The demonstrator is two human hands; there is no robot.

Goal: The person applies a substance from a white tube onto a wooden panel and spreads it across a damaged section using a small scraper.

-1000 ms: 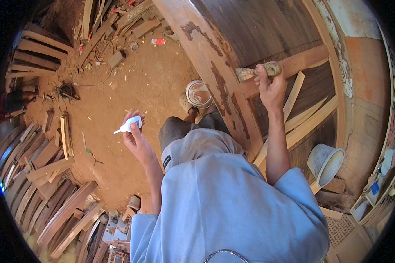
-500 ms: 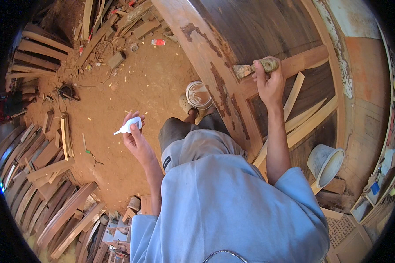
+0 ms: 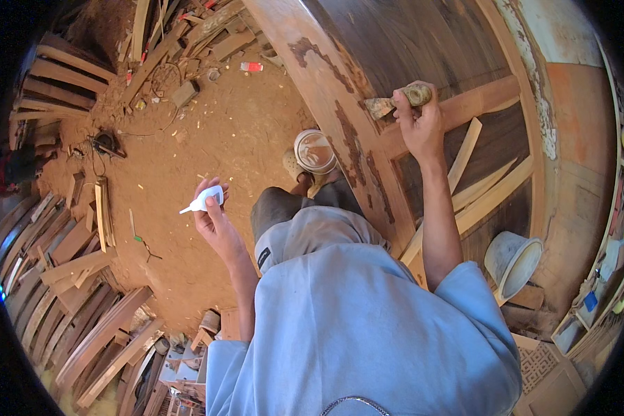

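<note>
A small white bottle with a thin pointed nozzle [image 3: 202, 200] is gripped in my left hand [image 3: 217, 223], its tip pointing left over the dirt floor. My right hand [image 3: 423, 133] is closed round the worn handle of a putty knife [image 3: 379, 107]. The knife's stained blade lies at the joint of a wooden panel door [image 3: 347, 149], where the side frame meets a crosspiece; whether it presses on the wood I cannot tell. Dark brown patches of filler-like paste [image 3: 349, 139] run along the frame.
A whitish bucket [image 3: 315, 152] stands by my foot. Another pale bucket [image 3: 514, 263] sits at the right, near loose wooden strips [image 3: 478, 191] lying across the door. Stacked boards [image 3: 100, 340] fill the left side, and scrap wood [image 3: 232, 45] lies at the far side.
My right hand and the putty knife have shifted slightly left and the blade has tilted a little. My left hand with the white bottle has hardly moved.
</note>
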